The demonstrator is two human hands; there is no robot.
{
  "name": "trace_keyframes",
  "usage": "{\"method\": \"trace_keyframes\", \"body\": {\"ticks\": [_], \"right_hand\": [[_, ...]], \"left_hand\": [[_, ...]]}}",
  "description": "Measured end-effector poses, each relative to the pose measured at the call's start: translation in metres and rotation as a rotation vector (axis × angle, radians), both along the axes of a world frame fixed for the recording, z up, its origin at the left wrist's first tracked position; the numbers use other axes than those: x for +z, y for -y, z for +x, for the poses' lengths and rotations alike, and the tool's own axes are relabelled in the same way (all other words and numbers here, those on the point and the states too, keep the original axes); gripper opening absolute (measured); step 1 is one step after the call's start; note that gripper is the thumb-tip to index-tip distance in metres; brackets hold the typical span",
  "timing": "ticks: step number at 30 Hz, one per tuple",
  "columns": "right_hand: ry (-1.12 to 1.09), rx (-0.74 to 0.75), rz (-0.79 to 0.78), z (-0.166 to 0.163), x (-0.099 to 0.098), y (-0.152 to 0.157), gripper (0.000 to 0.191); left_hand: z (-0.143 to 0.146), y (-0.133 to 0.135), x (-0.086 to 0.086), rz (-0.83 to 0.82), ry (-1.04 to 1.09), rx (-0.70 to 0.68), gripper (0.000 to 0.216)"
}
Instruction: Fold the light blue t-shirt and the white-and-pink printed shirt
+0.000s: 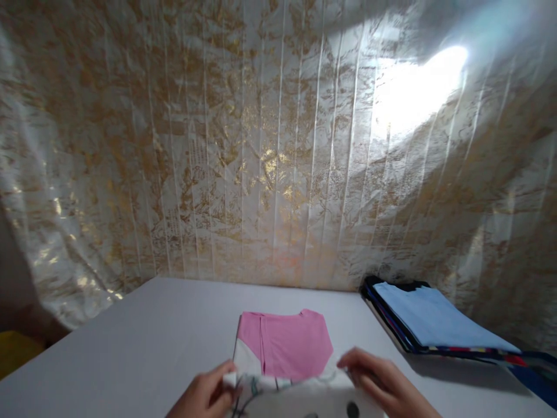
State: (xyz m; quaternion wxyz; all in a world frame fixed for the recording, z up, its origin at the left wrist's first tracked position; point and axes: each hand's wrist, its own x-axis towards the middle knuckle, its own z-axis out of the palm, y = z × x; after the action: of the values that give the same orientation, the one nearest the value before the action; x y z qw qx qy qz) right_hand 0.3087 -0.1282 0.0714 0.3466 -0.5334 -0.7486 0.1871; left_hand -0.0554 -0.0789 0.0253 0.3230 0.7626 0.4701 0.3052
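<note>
A pink and white shirt (296, 345) lies partly folded on the white table, its pink part flat toward the back. Its white printed lower part is lifted and turned up at the front, slightly blurred. My left hand (208, 390) pinches the left edge of that white cloth between thumb and fingers. At the other side, my right hand (376, 377) is closed on the right edge of the same cloth. The cloth's front end runs out of the bottom of the view.
On the right of the white table (174, 325) lies a stack of folded clothes (444, 319), light blue on top with dark ones beneath. Dark blue cloth (537, 380) trails at its right. Behind hangs a shiny gold-patterned curtain (261, 174). Something yellow (17, 353) shows at far left.
</note>
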Motion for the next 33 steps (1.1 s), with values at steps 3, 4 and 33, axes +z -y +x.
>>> {"method": "trace_keyframes", "body": {"ticks": [3,4,33], "right_hand": [[-0.168,-0.100,-0.095,-0.015,0.020,-0.080,0.029],[-0.219,-0.202,-0.142,-0.019,0.019,-0.104,0.030],[0.053,-0.410,-0.087,-0.015,-0.058,-0.194,0.029]], "left_hand": [[0.027,-0.061,0.031,-0.138,0.067,0.132,0.038],[0.035,-0.081,0.036,-0.141,0.058,0.165,0.039],[0.049,-0.142,0.014,-0.055,-0.427,0.440,0.015]]}}
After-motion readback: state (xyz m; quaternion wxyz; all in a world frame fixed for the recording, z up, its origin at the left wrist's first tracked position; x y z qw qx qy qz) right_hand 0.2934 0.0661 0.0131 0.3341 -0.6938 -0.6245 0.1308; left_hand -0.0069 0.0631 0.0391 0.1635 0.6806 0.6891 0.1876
